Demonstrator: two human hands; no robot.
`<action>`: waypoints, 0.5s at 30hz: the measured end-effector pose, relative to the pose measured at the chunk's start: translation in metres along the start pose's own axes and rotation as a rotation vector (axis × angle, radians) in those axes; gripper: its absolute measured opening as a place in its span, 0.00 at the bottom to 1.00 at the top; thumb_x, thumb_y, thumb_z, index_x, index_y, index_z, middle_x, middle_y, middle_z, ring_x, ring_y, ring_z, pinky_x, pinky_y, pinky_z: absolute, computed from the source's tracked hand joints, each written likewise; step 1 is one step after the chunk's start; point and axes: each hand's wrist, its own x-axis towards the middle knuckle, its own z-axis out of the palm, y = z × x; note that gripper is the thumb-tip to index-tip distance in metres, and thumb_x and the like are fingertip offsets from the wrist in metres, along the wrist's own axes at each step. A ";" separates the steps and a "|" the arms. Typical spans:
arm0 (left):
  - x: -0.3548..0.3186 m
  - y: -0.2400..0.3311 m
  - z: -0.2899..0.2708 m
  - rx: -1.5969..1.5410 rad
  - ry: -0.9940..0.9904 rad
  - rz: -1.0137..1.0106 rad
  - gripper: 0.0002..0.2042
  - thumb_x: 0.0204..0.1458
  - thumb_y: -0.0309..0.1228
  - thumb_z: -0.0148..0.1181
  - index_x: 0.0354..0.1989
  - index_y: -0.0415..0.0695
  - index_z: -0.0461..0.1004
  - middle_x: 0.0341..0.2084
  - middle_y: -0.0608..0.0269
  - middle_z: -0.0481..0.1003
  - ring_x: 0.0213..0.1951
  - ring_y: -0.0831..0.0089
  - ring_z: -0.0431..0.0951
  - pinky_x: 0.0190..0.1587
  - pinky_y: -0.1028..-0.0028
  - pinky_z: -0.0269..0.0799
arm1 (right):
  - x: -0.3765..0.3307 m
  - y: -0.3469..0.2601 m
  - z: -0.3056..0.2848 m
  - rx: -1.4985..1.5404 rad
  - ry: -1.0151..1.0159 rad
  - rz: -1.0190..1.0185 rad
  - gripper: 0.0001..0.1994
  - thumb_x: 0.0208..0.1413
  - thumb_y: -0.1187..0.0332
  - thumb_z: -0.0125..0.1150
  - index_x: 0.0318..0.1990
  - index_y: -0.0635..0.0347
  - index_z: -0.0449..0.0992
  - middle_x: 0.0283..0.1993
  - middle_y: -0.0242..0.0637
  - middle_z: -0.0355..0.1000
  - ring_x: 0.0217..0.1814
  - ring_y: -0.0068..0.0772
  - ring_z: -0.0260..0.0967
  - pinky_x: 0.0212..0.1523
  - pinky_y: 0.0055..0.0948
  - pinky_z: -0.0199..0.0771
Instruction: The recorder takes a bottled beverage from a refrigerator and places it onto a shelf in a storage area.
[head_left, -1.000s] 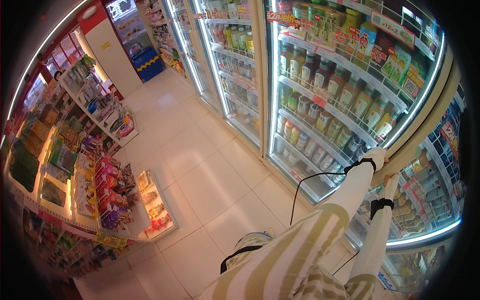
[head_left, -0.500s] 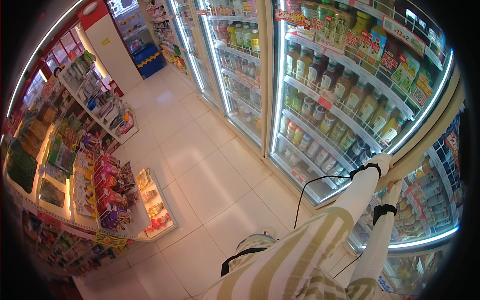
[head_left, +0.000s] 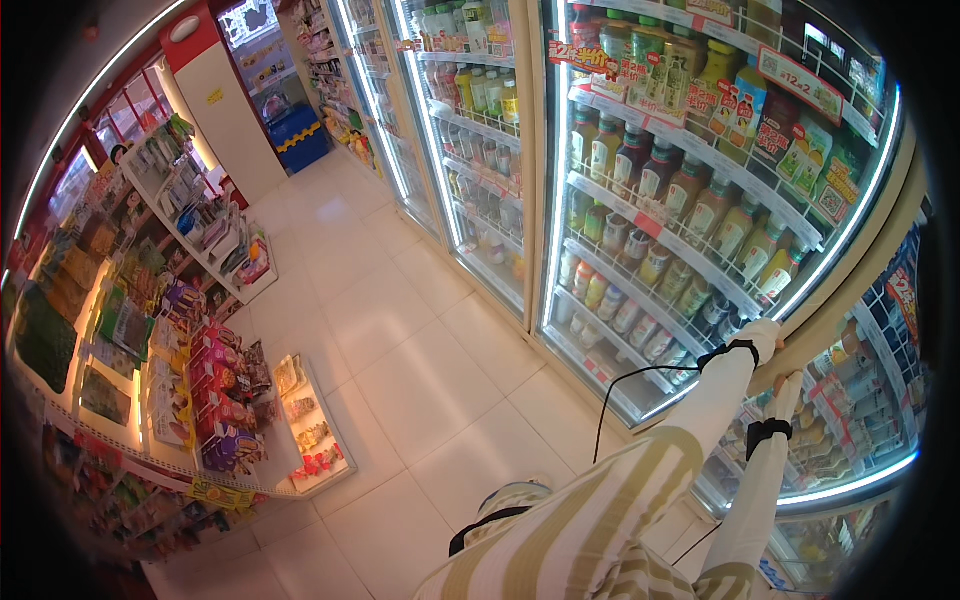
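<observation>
Both my arms reach to the right, to the beige frame between two glass-fronted drinks coolers. My left hand (head_left: 765,341) is against the edge of the nearer cooler door (head_left: 826,300); its fingers are mostly hidden by the white sleeve and the frame. Just below it, my right hand (head_left: 785,384) touches the beige door frame (head_left: 806,352), with only a little of its fingers showing. I cannot tell whether either hand grips the frame. Black straps with thin cables circle both wrists. Rows of bottles (head_left: 686,190) stand on wire shelves behind the glass.
A second cooler (head_left: 850,400) with packed shelves stands at the right. More coolers (head_left: 470,150) line the aisle ahead. On the left are snack racks (head_left: 215,390) and a low white tray of packets (head_left: 312,425). A blue bin (head_left: 298,137) sits at the far end of the tiled floor (head_left: 410,340).
The view has shifted slightly, and the snack racks sit a little differently in it. Both hands stay at the door frame, and the cooler door looks unchanged.
</observation>
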 end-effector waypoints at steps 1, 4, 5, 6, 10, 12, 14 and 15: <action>0.006 -0.005 0.004 0.016 0.020 0.002 0.16 0.50 0.31 0.51 0.48 0.42 0.67 0.40 0.49 0.71 0.43 0.54 0.71 0.43 0.64 0.67 | -0.001 -0.006 0.004 0.002 0.008 -0.009 0.13 0.45 0.78 0.43 0.41 0.66 0.63 0.34 0.33 0.61 0.33 0.24 0.55 0.37 0.21 0.57; 0.011 -0.015 -0.005 0.105 0.007 0.039 0.14 0.49 0.34 0.53 0.41 0.39 0.71 0.37 0.44 0.71 0.42 0.52 0.71 0.42 0.63 0.68 | -0.006 -0.014 0.017 -0.110 -0.026 0.016 0.05 0.45 0.76 0.43 0.32 0.65 0.61 0.29 0.32 0.58 0.30 0.23 0.51 0.31 0.22 0.54; 0.010 -0.014 -0.004 0.119 0.022 0.038 0.13 0.49 0.35 0.54 0.39 0.39 0.72 0.37 0.44 0.72 0.42 0.52 0.71 0.42 0.62 0.68 | -0.008 -0.016 0.020 -0.181 0.047 -0.041 0.06 0.46 0.76 0.43 0.32 0.66 0.61 0.28 0.34 0.58 0.29 0.24 0.52 0.31 0.23 0.54; 0.010 -0.011 -0.002 0.112 0.031 0.059 0.13 0.49 0.35 0.53 0.38 0.39 0.72 0.37 0.44 0.72 0.42 0.52 0.71 0.42 0.62 0.68 | -0.009 -0.012 0.017 -0.202 0.079 -0.069 0.05 0.46 0.76 0.43 0.32 0.67 0.61 0.27 0.35 0.58 0.29 0.25 0.52 0.31 0.24 0.55; 0.009 -0.009 0.000 0.108 0.077 0.077 0.13 0.49 0.34 0.52 0.38 0.39 0.72 0.36 0.43 0.71 0.42 0.51 0.71 0.42 0.62 0.67 | -0.038 -0.035 0.018 -0.193 0.130 0.026 0.04 0.46 0.76 0.44 0.30 0.68 0.62 0.26 0.37 0.59 0.28 0.29 0.55 0.32 0.28 0.57; 0.008 0.001 0.016 0.071 0.056 0.046 0.11 0.51 0.30 0.47 0.38 0.40 0.72 0.39 0.48 0.72 0.44 0.55 0.71 0.44 0.60 0.67 | -0.065 -0.038 0.006 -0.184 0.203 0.042 0.03 0.47 0.76 0.43 0.30 0.67 0.62 0.25 0.36 0.59 0.28 0.28 0.55 0.31 0.28 0.58; 0.012 0.006 0.036 0.197 0.057 0.117 0.12 0.52 0.33 0.44 0.37 0.40 0.72 0.38 0.46 0.72 0.45 0.53 0.70 0.45 0.59 0.66 | -0.099 -0.053 -0.010 -0.162 0.265 0.055 0.03 0.48 0.76 0.44 0.30 0.65 0.63 0.25 0.36 0.60 0.28 0.29 0.56 0.30 0.30 0.58; 0.015 -0.012 0.029 0.226 0.075 0.107 0.13 0.52 0.34 0.44 0.36 0.40 0.72 0.38 0.44 0.71 0.45 0.52 0.70 0.45 0.59 0.66 | -0.114 -0.064 0.006 -0.178 0.266 0.072 0.03 0.48 0.77 0.44 0.30 0.65 0.63 0.25 0.38 0.60 0.28 0.30 0.56 0.30 0.31 0.58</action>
